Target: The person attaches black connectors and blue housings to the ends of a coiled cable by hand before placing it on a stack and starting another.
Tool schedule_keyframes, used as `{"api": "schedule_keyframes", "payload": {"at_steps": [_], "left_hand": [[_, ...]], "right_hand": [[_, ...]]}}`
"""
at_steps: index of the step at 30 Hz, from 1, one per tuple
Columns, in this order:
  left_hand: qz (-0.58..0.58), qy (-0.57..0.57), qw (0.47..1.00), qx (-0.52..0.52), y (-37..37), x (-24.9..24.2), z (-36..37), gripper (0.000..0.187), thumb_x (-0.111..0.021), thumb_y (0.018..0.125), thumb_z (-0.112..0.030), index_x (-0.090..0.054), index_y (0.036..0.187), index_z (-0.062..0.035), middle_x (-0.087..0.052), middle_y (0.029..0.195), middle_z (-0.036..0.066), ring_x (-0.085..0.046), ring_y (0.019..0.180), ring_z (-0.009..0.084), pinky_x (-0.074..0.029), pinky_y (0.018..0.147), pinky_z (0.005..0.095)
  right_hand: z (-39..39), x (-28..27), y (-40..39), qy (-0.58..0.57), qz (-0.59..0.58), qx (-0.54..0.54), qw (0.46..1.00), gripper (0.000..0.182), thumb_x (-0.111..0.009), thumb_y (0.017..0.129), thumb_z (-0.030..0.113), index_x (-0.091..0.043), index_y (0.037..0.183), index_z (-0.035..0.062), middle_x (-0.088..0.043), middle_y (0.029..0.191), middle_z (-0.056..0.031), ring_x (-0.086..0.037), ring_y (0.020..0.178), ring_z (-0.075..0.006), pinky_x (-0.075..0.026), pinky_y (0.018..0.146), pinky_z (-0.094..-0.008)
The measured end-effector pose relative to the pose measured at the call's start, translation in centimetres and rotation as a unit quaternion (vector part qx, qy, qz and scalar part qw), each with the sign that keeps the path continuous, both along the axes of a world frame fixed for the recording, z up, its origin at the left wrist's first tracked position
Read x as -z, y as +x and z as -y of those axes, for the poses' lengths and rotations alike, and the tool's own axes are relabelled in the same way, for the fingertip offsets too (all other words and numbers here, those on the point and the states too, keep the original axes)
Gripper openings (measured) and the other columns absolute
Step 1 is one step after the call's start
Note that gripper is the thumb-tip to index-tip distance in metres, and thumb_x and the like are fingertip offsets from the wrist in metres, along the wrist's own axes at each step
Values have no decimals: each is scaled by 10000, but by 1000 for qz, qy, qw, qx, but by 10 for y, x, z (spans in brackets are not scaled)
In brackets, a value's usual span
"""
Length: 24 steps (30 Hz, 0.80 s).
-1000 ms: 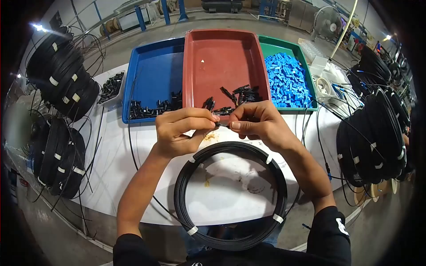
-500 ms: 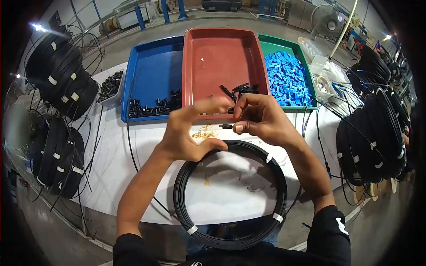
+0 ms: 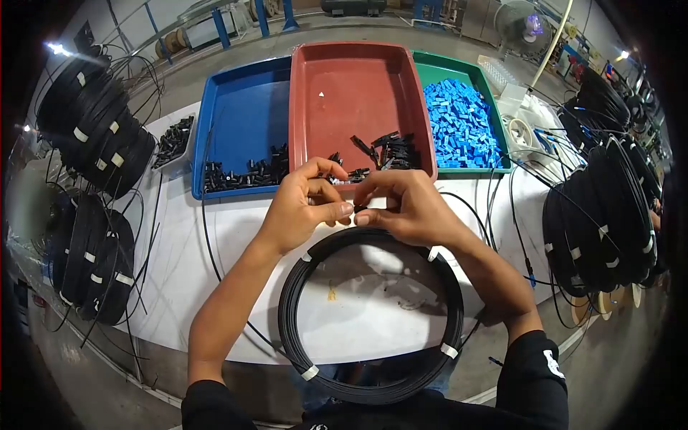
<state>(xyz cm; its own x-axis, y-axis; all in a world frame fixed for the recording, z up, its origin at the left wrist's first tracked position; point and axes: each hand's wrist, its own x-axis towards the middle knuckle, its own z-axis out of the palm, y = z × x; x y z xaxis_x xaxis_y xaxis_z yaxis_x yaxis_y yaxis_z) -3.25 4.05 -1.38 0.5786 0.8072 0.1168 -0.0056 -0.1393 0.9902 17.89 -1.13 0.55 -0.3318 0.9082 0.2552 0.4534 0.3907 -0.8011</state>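
A small black connector piece sits between the fingertips of both hands, just above the top of the coiled black cable. My right hand pinches it between thumb and forefinger. My left hand meets it from the other side, its thumb bent in; whatever its fingertips grip is too small to make out. Below them the black cable coil, bound with white tape, lies at the table's front edge. Behind the hands stands a red tray with black parts at its near end.
A blue tray holds short black parts at left, beside a clear box of black pieces. The green tray holds blue clips. Stacked cable coils flank the white table, with more coils at right.
My left hand has closed in toward my right hand, its thumb now at the black piece. My right hand has shifted slightly left and down. The view has tilted a little.
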Motion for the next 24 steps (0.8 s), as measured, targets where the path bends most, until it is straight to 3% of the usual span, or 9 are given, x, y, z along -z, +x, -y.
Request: {"api": "schedule_keyframes", "payload": {"at_steps": [1,5,9,12,14,17,19,20,24], "left_hand": [[5,-16,1000,4,0,1,1,385,-732,827,-31,-502,1136,-24,-677,746,77,-670,677,146,-482,598,232],[35,-41,998,-11,-4,11,-6,386,-738,798,-25,-479,1083,-48,-663,688,76,-664,617,167,-458,554,232],[-3,22,1000,-19,-4,11,-9,373,-732,807,-50,-490,1091,-36,-678,714,82,-671,657,157,-477,571,241],[-102,279,947,-121,-11,10,-24,240,-739,822,-109,-600,1003,-34,-706,783,68,-620,645,101,-500,626,258],[-198,272,933,-124,-14,-3,-34,161,-710,845,-97,-622,955,-17,-689,771,99,-634,677,145,-503,649,287],[-276,254,922,-94,-9,2,-60,115,-679,855,-73,-648,935,3,-691,796,164,-681,727,265,-525,699,361],[-405,382,827,-82,-4,3,-72,134,-676,836,-58,-649,941,21,-712,832,165,-702,788,306,-532,728,387],[-419,358,829,-92,2,3,-74,165,-687,813,-61,-667,955,21,-710,889,198,-682,850,384,-533,779,425],[-437,377,808,-121,22,12,-87,213,-702,811,-83,-665,1001,4,-712,855,180,-695,850,357,-541,786,410]], "right_hand": [[0,2,-1,37,5,-8,999,168,-779,771,75,-694,900,6,-720,790,-125,-678,690,-191,-503,631,-322],[2,4,-5,-28,-12,28,999,156,-764,758,59,-715,900,14,-732,826,-130,-700,721,-212,-511,635,-321],[-4,18,-3,61,-11,20,998,149,-721,766,38,-736,912,13,-740,864,-130,-710,740,-241,-526,615,-315],[-15,35,3,107,-11,45,993,128,-713,797,27,-740,920,2,-736,875,-123,-706,760,-203,-552,654,-294],[-23,41,11,78,-18,82,993,129,-715,829,26,-734,948,-19,-729,888,-135,-719,828,-188,-585,792,-298],[-29,54,16,85,6,114,990,128,-714,829,21,-735,946,-27,-732,920,-151,-727,827,-205,-589,798,-305],[-30,61,16,109,18,116,987,129,-713,817,39,-745,931,-13,-734,910,-156,-734,813,-229,-590,759,-324],[-29,62,14,117,45,117,985,125,-712,807,53,-747,912,-3,-733,893,-150,-733,801,-237,-583,738,-331],[-25,71,10,169,64,129,975,99,-723,770,90,-747,852,42,-721,820,-116,-710,748,-271,-549,663,-359]]}}
